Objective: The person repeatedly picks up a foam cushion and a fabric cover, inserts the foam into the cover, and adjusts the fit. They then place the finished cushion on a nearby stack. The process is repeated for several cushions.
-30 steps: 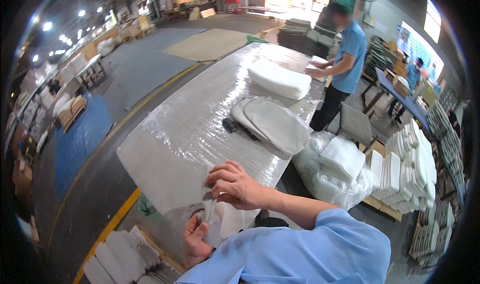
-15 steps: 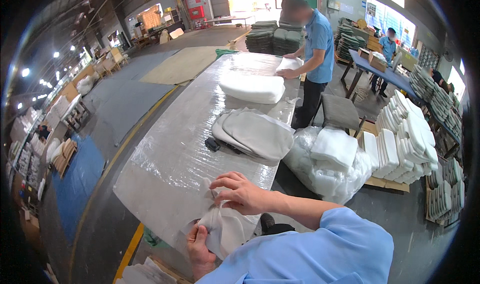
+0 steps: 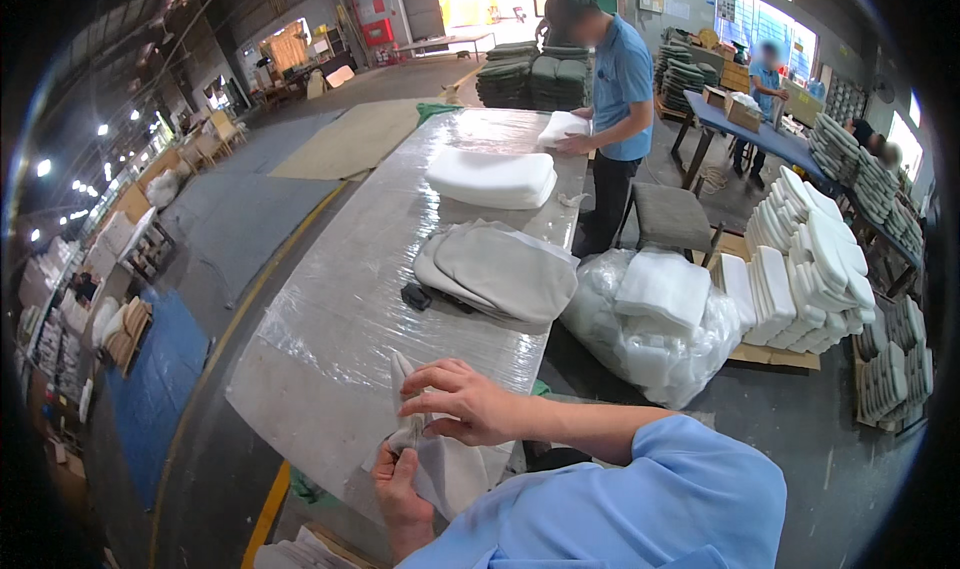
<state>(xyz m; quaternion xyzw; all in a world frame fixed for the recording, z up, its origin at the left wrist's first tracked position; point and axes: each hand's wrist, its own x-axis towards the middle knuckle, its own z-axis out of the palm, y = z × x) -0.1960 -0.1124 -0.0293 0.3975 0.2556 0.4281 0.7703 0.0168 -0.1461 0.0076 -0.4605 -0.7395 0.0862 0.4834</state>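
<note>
A light grey fabric cover [image 3: 452, 469] is bunched up between my hands over the table's near edge. My left hand [image 3: 403, 494] grips its folded edge, the thumb pressed on top. Just above, my right hand [image 3: 468, 404] has its fingers curled and closed on the same cloth. A narrow strip of the cover sticks up beyond the right fingers; what lies between the fingertips is partly hidden. Farther along the table lies a pile of flat grey fabric covers [image 3: 500, 269], with a small black object [image 3: 416, 297] beside its left edge.
The table [image 3: 310, 369] is wrapped in clear plastic. White foam pads [image 3: 490, 179] lie on its far half. A co-worker [image 3: 622, 89] at its far right side handles a white pad. To the right stand a plastic bag of foam [image 3: 640, 344] and stacked white cushions [image 3: 800, 269].
My hands have come closer together, and the cloth between them is gathered tighter, one strip now standing upright. The view has shifted slightly. The co-worker's white pad is in a slightly different position.
</note>
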